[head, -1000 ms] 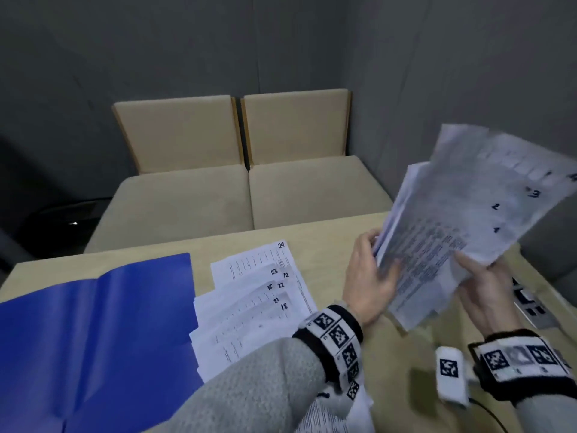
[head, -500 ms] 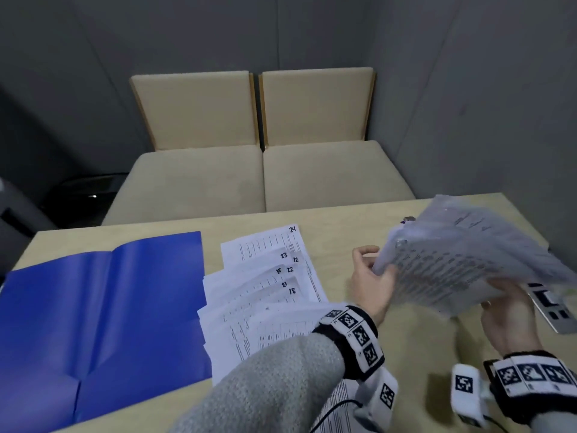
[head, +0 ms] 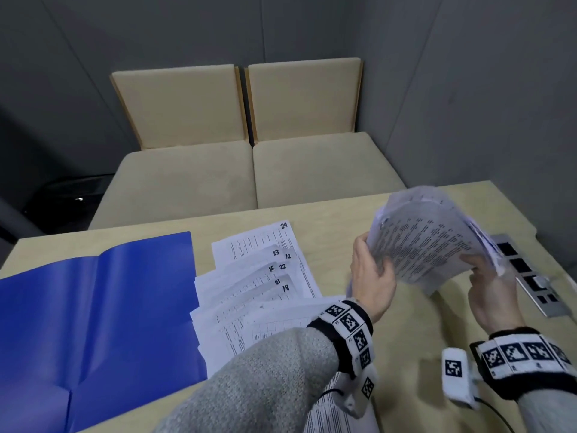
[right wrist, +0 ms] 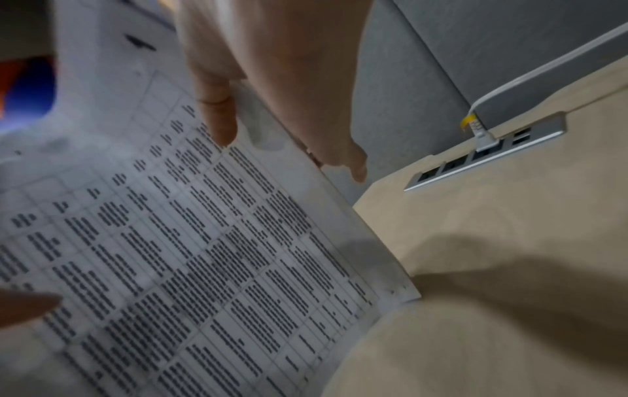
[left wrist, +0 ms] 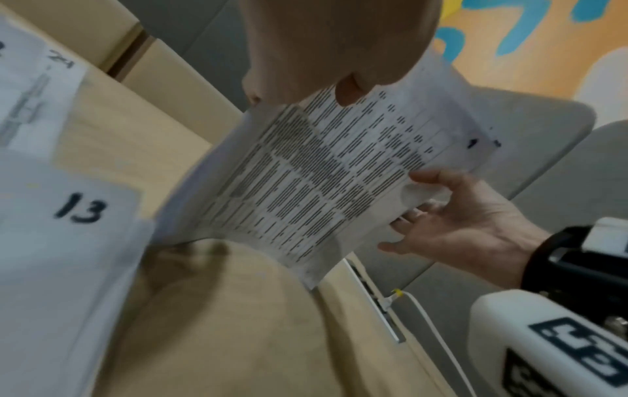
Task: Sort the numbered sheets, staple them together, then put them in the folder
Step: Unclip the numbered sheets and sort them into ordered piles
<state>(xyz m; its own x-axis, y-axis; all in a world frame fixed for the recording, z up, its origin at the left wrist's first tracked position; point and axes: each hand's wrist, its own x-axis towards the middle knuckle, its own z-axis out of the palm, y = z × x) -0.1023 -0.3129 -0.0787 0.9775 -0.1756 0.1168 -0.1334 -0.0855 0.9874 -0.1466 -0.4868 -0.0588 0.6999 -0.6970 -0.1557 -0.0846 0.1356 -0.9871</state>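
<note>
Well, I was sorting, both my left hand (head: 371, 276) and right hand (head: 490, 295) gripping the paper bundle (head: 434, 242) at two o'clock, so next I needed to pick one numbered sheet.

Both hands hold a bundle of printed sheets (head: 431, 242) above the bench (head: 406, 332): the left hand (head: 371, 276) grips its near-left edge, the right hand (head: 490, 292) its right edge. Left of the left fingers (head: 385, 268) lie numbered sheets (head: 265, 276), beyond them an open blue folder (head: 93, 307).
</note>
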